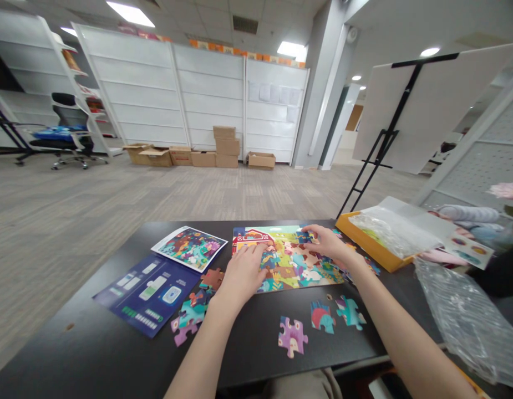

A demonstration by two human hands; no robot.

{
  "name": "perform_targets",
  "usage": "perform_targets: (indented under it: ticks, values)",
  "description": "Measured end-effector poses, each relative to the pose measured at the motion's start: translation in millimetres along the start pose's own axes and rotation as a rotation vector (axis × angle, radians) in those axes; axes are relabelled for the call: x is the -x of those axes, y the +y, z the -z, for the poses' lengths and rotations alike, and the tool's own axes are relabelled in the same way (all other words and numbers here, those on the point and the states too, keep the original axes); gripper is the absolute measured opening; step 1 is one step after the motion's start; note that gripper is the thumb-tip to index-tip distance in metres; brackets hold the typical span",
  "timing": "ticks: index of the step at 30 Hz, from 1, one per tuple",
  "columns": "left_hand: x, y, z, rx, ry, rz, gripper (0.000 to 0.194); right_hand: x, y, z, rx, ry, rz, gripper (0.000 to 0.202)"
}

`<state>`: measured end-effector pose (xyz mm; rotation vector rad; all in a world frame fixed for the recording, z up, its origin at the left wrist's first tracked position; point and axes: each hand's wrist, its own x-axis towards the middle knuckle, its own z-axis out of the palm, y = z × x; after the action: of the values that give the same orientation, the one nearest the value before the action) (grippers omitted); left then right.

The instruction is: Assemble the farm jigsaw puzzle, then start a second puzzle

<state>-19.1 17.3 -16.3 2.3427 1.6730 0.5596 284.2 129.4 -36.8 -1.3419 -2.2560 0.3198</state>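
Black tabletop [256,332] in a bright room with a grey striped floor [256,199]; clock directions are read from the puzzle, with twelve straight ahead of the seated person. The largely assembled puzzle [287,263] lies flat near the table's far edge, its long axis running from nine to three, its red barn at the ten o'clock corner with the roof pointing to twelve. Three loose pieces [293,336] lie between six and four; more pieces [192,313] are heaped at eight, beside a dark blue leaflet [143,293] and a colourful picture sheet [192,246] at nine. An open yellow box [379,244] sits at three, with clear plastic wrap [468,316] towards four. Beyond the table, cardboard boxes [227,152] stand at eleven before white shelving [210,94], and a board on a black stand [389,127] rises at one. The left hand [248,266] rests over the puzzle's nine o'clock end, fingers extended, thumb spread apart. The right hand [326,242] reaches its upper right part, fingers curved, the gap narrow; whether they grip a piece, I cannot tell.
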Motion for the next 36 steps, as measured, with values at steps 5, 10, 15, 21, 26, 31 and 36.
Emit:
perform_targets:
  ticks: [5, 10, 15, 21, 26, 31, 36]
  values:
    - [-1.8, 0.4, -0.2, -0.013, -0.03, 0.008, 0.056, -28.7, 6.7, 6.0, -0.021, -0.045, -0.062, 0.046]
    - [-5.5, -2.9, -5.5, -0.023, -0.051, 0.021, 0.058, -59.6, 17.3, -8.6, -0.014, -0.099, -0.028, 0.045]
    - [-6.8, -5.9, -7.3, 0.007, -0.048, 0.026, 0.057, -68.3, 35.6, -18.1, -0.025, -0.136, -0.001, 0.043]
    - [-4.5, -3.6, -4.6, -0.01, -0.079, 0.047, 0.053, -74.1, 45.1, -14.1, -0.041, -0.187, 0.001, 0.044]
    - [-2.7, -4.6, -3.7, -0.019, -0.096, 0.03, 0.051, -79.2, 47.7, -4.5, -0.102, -0.221, -0.008, 0.041]
    - [-2.8, -3.9, -0.5, -0.022, -0.09, 0.057, 0.047, -80.8, 63.7, 10.0, -0.072, -0.121, -0.033, 0.024]
    - [-3.3, -2.0, 0.1, -0.027, -0.097, 0.07, 0.048, -78.0, 68.3, 12.2, -0.016, -0.156, -0.055, 0.02]
